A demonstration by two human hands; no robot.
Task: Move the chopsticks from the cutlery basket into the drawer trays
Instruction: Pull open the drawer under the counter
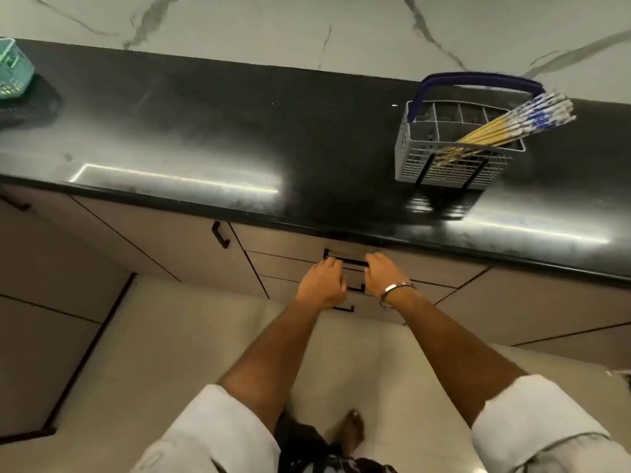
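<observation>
A grey cutlery basket (454,165) with a blue handle stands on the black countertop at the right. Several yellow chopsticks (505,126) with blue-and-white ends lean out of it toward the right. Below the counter edge is the top drawer (283,244), closed, with a black bar handle (351,261). My left hand (322,279) and my right hand (384,273) are both at that handle, fingers curled over it, one at each end. The drawer trays are hidden inside.
The black countertop (211,131) runs across the view with a marble wall behind. A teal basket (13,68) sits at the far left. Two more drawers with handles lie below the top one. A cabinet door handle (221,234) is to the left. My bare foot stands on the floor.
</observation>
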